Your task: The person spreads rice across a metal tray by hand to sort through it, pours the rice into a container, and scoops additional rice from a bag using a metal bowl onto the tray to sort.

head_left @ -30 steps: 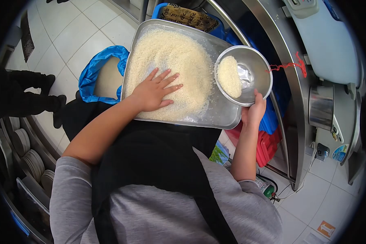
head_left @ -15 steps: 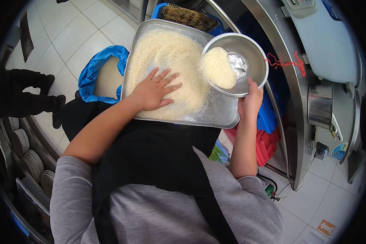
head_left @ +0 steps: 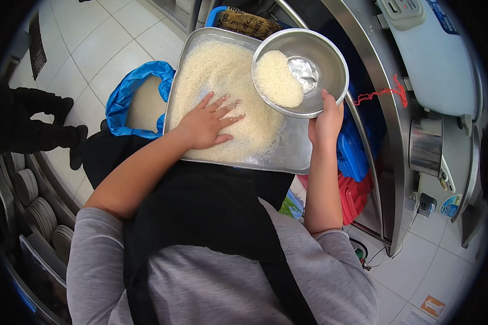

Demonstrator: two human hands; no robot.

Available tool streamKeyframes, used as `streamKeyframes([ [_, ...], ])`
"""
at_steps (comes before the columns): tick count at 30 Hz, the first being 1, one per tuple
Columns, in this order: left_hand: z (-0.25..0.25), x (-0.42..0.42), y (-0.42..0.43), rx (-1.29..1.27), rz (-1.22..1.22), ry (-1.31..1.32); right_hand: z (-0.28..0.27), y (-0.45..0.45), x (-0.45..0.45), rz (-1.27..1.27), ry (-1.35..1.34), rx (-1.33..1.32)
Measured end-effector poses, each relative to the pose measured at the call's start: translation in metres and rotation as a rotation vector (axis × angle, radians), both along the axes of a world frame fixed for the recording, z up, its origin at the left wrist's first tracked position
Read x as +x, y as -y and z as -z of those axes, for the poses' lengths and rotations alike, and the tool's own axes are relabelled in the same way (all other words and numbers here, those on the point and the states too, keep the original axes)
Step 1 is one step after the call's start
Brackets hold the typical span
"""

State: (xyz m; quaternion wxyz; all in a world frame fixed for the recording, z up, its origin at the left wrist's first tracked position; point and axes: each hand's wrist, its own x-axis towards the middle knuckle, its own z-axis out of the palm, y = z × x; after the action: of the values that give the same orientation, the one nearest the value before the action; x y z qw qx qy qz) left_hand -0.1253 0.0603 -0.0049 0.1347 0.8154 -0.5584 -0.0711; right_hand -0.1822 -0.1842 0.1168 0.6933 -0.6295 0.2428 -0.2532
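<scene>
A metal tray (head_left: 295, 149) holds a wide spread of pale rice-like grains (head_left: 217, 65). My left hand (head_left: 207, 123) lies on these grains, palm down, with its fingers spread and nothing held. My right hand (head_left: 326, 122) grips the near right rim of a round steel bowl (head_left: 331, 65), thumb over the edge. The bowl is above the tray's right part and tilts to the left. A heap of grains (head_left: 278, 78) sits against the bowl's left wall. Part of the tray's right side is hidden beneath the bowl.
Left of the tray stands a blue bag (head_left: 116, 105) with pale contents. Another person's dark-clothed legs (head_left: 43, 116) are at the left, above stacked plates (head_left: 40, 219). Blue (head_left: 352, 154) and red (head_left: 355, 197) plastic items lie right, beside a metal counter edge (head_left: 387, 70) with red string (head_left: 398, 92).
My right hand has carried the bowl leftward and toward the top of the view, farther over the tray. My left hand has stayed in nearly the same place on the grains.
</scene>
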Motion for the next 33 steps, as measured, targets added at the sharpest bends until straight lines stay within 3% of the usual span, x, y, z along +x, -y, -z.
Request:
streamKeyframes([
  [17,-0.003,0.000,0.003,-0.042,0.002,-0.006,0.000,-0.007,-0.003,-0.019,-0.021,-0.001],
  [19,-0.004,-0.001,0.010,-0.070,-0.015,-0.028,-0.003,-0.009,-0.008,0.006,0.006,0.089],
  [22,0.003,0.003,0.032,-0.154,0.075,-0.024,0.000,-0.002,-0.018,0.022,0.023,-0.019],
  [25,0.006,0.019,0.054,-0.122,0.158,-0.005,-0.006,0.001,-0.029,0.077,0.021,0.063],
  [28,-0.003,0.044,0.067,0.099,0.107,0.070,-0.001,0.015,-0.039,0.165,-0.017,-0.211],
  [29,-0.003,0.050,0.068,0.099,0.114,0.068,-0.002,0.019,-0.043,0.171,-0.020,-0.210],
  [31,-0.002,0.063,0.066,0.003,0.042,0.120,-0.007,0.022,-0.049,0.215,-0.015,0.077],
  [33,0.002,0.069,0.064,0.051,0.018,0.119,0.001,0.031,-0.053,0.231,0.012,-0.045],
])
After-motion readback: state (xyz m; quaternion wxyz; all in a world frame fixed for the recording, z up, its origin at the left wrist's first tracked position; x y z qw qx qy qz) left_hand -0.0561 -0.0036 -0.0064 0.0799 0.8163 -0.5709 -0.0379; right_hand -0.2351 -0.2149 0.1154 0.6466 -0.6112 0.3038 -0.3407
